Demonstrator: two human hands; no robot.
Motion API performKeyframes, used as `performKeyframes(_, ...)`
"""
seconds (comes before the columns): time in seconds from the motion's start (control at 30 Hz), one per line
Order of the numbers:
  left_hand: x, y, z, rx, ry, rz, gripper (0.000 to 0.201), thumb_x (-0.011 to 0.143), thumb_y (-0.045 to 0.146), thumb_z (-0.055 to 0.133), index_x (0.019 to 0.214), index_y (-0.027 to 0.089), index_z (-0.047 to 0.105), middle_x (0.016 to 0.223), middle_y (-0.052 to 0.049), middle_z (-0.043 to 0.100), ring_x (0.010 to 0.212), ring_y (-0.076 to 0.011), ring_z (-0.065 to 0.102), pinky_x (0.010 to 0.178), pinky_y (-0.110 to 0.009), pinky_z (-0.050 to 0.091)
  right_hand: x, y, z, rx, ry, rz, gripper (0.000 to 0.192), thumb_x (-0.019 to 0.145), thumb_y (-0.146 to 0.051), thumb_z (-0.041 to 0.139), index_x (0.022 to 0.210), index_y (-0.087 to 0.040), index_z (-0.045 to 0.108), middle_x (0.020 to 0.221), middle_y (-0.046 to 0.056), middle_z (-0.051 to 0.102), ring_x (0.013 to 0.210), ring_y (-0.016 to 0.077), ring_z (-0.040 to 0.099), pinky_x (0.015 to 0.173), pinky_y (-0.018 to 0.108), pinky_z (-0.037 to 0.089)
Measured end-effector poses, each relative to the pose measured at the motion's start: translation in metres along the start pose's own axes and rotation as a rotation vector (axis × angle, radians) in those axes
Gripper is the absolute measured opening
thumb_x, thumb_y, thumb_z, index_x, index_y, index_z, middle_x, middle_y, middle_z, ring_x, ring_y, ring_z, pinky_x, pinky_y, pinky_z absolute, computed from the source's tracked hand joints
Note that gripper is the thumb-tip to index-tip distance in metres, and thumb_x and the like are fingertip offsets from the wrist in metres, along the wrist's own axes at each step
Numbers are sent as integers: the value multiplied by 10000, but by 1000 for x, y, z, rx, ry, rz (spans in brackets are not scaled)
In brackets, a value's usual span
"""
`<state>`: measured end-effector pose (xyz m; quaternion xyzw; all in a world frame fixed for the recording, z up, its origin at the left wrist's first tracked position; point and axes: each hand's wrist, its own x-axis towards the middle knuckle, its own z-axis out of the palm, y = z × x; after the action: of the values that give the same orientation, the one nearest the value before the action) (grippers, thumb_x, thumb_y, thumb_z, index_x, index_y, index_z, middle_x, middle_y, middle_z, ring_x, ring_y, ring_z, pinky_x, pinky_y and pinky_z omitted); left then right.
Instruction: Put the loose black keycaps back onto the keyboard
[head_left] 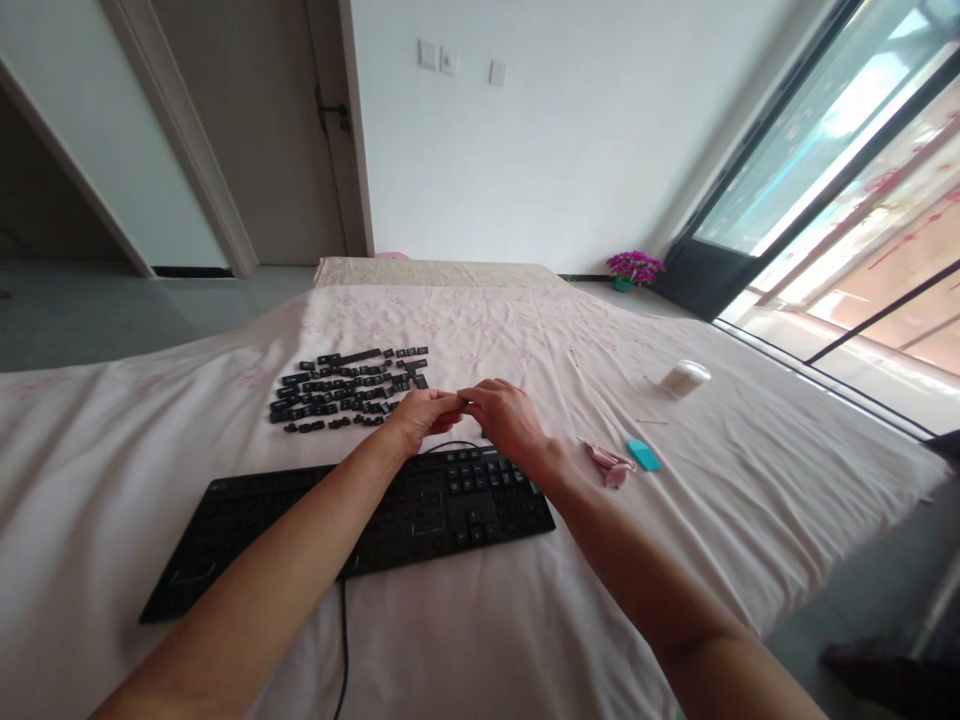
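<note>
My left hand [429, 415] and my right hand [510, 418] meet fingertip to fingertip above the back edge of a black keyboard [409, 515]. Both are closed in a pinch on a small dark piece [463, 401], seemingly a keycap, mostly hidden by the fingers. On the keyboard, keys stand at the right, while the main area at left looks bare of caps. My left forearm covers part of it. Behind my left hand, loose black keycaps [341, 385] lie in rough rows on the pale sheet.
Right of my right hand lie a crumpled pink cloth [609, 466] and a teal flat tool [643, 455]. A white cylindrical container [685, 378] lies farther right, with a thin stick [652, 421] near it. The keyboard's cable [344, 640] runs toward me over the flowered sheet [495, 325].
</note>
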<state>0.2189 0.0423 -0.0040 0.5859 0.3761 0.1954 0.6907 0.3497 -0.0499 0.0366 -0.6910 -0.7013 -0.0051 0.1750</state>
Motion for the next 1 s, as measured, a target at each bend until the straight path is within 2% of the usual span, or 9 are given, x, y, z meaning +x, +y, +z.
performKeyframes(0.13, -28, -2, 3, -67, -69, -37, 410, 723, 464, 676, 959, 131, 630, 972, -94, 702, 870, -173, 660, 728, -264, 492, -23, -8, -9, 93, 1, 19, 249, 934, -297, 496, 1075, -270, 699, 959, 27, 683, 925, 170, 589, 824, 252, 397)
performKeyframes(0.23, -49, -6, -9, 88, -107, 85, 487, 721, 484, 673, 1061, 139, 620, 1010, -91, 694, 870, -186, 656, 728, -274, 491, -52, 0, -11, 229, 97, 93, 212, 893, -310, 561, 1033, -278, 716, 972, 13, 682, 911, 170, 604, 833, 261, 420)
performKeyframes(0.3, -60, -13, -25, 338, -6, 224, 453, 737, 450, 657, 1079, 155, 626, 971, -78, 699, 870, -190, 650, 755, -283, 484, -74, 7, -6, 293, 127, 154, 179, 859, -319, 607, 981, -284, 733, 968, 8, 675, 900, 172, 609, 826, 268, 439)
performKeyframes(0.37, -67, -22, -44, 620, 135, 309, 330, 763, 389, 618, 1017, 183, 661, 946, -57, 706, 884, -193, 644, 791, -286, 467, -94, 11, 1, 318, 115, 190, 147, 830, -314, 643, 930, -292, 748, 933, 9, 665, 881, 174, 609, 808, 277, 454)
performKeyframes(0.47, -72, -36, -68, 890, 258, 271, 239, 791, 359, 562, 942, 225, 690, 930, -24, 719, 872, -189, 647, 765, -268, 450, -114, 11, 14, 287, 98, 201, 125, 800, -282, 683, 897, -305, 758, 870, 11, 653, 863, 180, 599, 784, 292, 460)
performKeyframes(0.6, -74, -45, -80, 974, 276, 225, 247, 825, 382, 518, 931, 243, 693, 941, -5, 725, 880, -182, 651, 737, -249, 434, -124, 6, 24, 225, 98, 156, 164, 801, -244, 692, 938, -313, 750, 844, 3, 646, 844, 176, 576, 769, 294, 455)
performKeyframes(0.83, -79, -47, -75, 1083, 289, 237, 261, 874, 416, 467, 906, 266, 679, 935, 12, 719, 885, -180, 643, 696, -249, 392, -123, 6, 22, 186, 58, 95, 188, 824, -238, 673, 986, -307, 741, 858, 5, 649, 826, 170, 572, 752, 282, 452)
performKeyframes(1.0, -82, -49, -74, 1124, 267, 281, 255, 875, 445, 483, 872, 263, 663, 953, 23, 704, 899, -169, 626, 684, -244, 371, -123, 7, 21, 237, 44, 90, 187, 836, -226, 659, 989, -299, 739, 847, -2, 633, 783, 145, 587, 712, 261, 450)
